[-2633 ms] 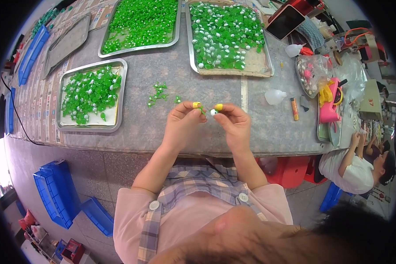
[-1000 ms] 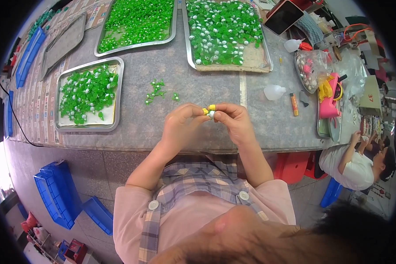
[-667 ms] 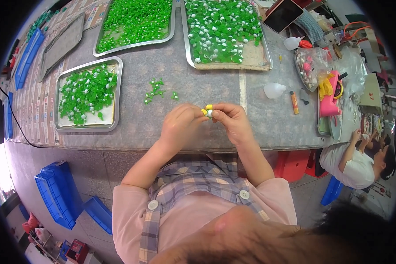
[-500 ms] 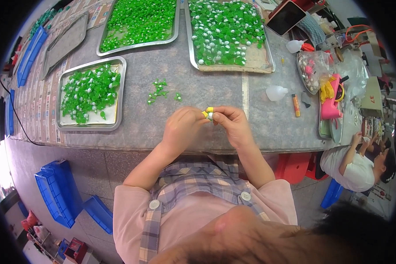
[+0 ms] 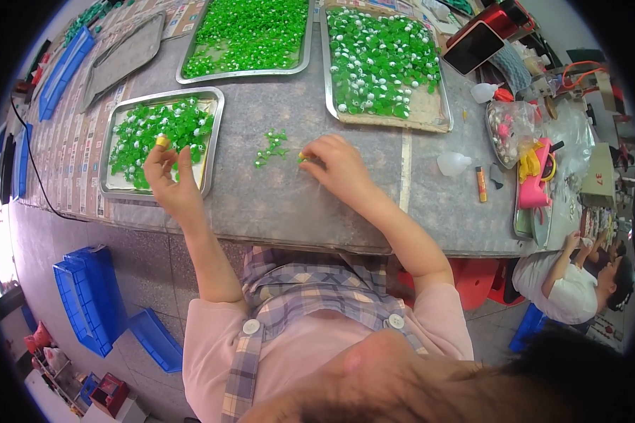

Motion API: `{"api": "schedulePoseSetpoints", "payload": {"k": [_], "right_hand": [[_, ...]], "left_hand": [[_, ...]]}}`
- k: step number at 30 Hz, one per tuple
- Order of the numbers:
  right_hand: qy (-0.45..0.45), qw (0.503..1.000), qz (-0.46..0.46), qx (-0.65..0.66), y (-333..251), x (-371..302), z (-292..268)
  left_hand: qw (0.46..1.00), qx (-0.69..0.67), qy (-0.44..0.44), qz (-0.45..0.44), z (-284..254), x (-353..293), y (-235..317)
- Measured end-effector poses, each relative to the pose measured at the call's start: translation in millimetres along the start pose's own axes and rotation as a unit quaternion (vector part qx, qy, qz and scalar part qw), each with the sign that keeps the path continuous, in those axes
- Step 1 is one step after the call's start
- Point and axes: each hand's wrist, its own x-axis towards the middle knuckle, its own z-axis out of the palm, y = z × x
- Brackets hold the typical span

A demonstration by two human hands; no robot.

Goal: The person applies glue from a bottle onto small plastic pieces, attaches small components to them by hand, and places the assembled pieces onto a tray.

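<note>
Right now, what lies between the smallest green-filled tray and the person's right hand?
In the head view, a loose cluster of small green pieces lies on the grey tabletop between the smallest tray and the right hand.

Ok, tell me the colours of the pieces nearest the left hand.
The pieces are green and white, clearest in the head view.

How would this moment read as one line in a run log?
left hand: open over small tray | right hand: curled beside loose green pieces | orange tube: on table
</note>
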Motion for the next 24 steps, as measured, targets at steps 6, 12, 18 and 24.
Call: {"api": "schedulePoseSetpoints", "payload": {"k": [6, 12, 18, 24], "right_hand": [[0.008, 0.986, -0.082, -0.143, 6.9, -9.1, 6.6], [0.008, 1.000, 0.011, 0.006, -13.3, -23.1, -33.4], [0.072, 0.796, 0.230, 0.555, -17.5, -51.8, -25.1], [0.121, 0.688, 0.271, 0.662, -20.6, -67.8, -20.2]], "left_hand": [[0.990, -0.080, -0.109, -0.030, 18.6, -36.6, 5.1], [0.951, -0.108, -0.283, -0.061, 38.9, -74.2, 31.0], [0.933, -0.112, -0.305, 0.157, 56.6, -98.1, 56.1], [0.916, -0.144, -0.305, 0.217, 60.5, -100.1, 56.9]]}}
